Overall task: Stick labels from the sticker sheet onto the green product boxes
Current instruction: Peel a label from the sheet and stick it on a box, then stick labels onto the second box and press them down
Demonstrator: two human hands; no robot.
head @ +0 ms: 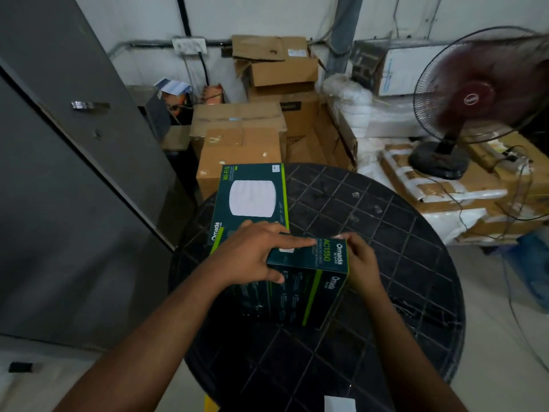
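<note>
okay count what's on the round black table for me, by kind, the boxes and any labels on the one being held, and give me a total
Green product boxes: 2, one lying flat at the far left edge of the table, one standing on edge held between the left hand and right hand.
White labels: 1, on the held box's top face under the left fingers.
Total: 3

Round black grid-top table point(371, 221) w/ two green boxes point(252, 197) point(297, 292) on it.

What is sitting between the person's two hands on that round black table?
In the head view, a green product box stands on edge between the left hand and right hand.
</note>
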